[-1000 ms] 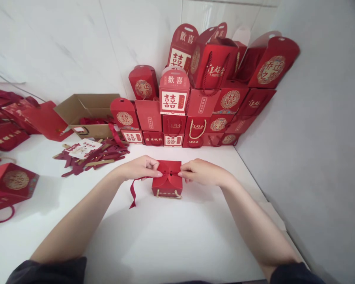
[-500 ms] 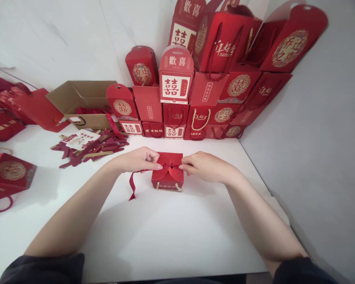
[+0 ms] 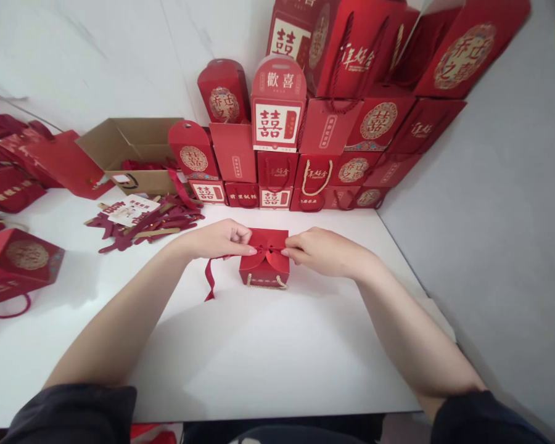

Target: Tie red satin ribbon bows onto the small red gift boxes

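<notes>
A small red gift box (image 3: 264, 269) with a gold rope handle on its near side stands on the white table in front of me. Its curved top flaps meet in the middle, where a dark red ribbon (image 3: 209, 280) crosses over them. My left hand (image 3: 226, 239) pinches the ribbon at the left of the flaps, and a loose tail hangs down below that hand onto the table. On the other side, my right hand (image 3: 312, 250) is closed in a pinch on the ribbon close to the box's right edge. Fingers partly cover the ribbon's middle.
Stacked red gift boxes (image 3: 277, 132) form a wall at the back. Left of them are an open cardboard box (image 3: 139, 139) with red ribbon inside and a pile of dark red strips (image 3: 155, 225) topped by a white card. More red boxes (image 3: 28, 259) stand far left; a grey wall bounds the right.
The whole scene sits slightly higher in view and a little to the right, as the camera has tilted. Both hands keep their pinch on the ribbon, with hardly any movement relative to the box.
</notes>
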Demonstrator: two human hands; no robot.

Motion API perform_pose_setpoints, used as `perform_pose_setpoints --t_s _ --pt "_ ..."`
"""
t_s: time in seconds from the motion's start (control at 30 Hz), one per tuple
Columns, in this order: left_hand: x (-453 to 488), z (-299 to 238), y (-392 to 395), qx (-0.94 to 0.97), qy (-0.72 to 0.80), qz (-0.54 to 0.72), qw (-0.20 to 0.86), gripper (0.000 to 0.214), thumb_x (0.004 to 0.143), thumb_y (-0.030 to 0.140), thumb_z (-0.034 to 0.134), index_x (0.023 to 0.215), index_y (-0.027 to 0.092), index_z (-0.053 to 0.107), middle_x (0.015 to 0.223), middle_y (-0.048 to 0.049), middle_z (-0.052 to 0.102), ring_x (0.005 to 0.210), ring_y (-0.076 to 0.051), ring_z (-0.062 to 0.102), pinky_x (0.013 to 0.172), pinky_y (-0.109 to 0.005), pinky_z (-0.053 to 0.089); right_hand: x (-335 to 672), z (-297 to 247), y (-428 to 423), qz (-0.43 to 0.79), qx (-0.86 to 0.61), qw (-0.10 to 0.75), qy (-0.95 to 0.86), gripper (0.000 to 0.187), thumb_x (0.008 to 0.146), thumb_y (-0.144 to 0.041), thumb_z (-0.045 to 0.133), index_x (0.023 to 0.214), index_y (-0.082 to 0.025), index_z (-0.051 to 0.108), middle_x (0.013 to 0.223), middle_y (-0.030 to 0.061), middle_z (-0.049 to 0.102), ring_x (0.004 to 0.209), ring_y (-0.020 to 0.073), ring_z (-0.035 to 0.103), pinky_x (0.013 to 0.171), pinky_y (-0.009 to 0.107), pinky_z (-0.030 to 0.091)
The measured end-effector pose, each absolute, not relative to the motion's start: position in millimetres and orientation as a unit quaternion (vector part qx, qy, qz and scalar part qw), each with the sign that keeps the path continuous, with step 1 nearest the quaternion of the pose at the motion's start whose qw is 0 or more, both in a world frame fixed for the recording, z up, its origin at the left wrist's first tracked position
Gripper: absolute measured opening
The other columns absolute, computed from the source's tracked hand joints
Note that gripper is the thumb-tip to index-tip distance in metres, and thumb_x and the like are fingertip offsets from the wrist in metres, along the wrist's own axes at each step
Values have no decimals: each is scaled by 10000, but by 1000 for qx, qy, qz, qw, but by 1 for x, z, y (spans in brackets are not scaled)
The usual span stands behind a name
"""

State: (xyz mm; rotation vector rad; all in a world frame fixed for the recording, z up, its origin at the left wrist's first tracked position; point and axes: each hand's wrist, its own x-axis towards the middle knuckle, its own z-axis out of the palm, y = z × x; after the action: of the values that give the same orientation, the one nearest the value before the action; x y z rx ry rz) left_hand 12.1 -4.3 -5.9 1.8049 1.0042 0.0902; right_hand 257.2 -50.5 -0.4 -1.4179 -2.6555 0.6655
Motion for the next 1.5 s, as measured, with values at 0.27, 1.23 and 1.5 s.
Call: perform_pose_setpoints --t_s 0.27,1.23,1.5 --pt "5 5 -5 762 405 4 505 401 788 433 649 597 154 434 486 21 535 451 -62 411 475 -179 323 263 3 -46 290 -416 45 -861 358 947 -367 397 697 -182 576 728 39 645 619 144 515 576 264 307" --pt "27 -17 2 724 217 214 619 151 801 287 682 867 194 781 1029 -127 733 1284 -260 484 1058 -419 381 282 8 -33 407 -388 49 -825 295 871 -380 511 821 -168 709 752 9 660 648 133 520 596 242 370" --pt "25 -24 11 735 260 257 571 154 776 307 715 791 168 778 873 -120 742 1201 -242 533 1011 -357 415 289 6 -25 445 -405 151 -784 354 854 -473 553 829 -155 705 769 14 621 669 128 529 634 250 401"
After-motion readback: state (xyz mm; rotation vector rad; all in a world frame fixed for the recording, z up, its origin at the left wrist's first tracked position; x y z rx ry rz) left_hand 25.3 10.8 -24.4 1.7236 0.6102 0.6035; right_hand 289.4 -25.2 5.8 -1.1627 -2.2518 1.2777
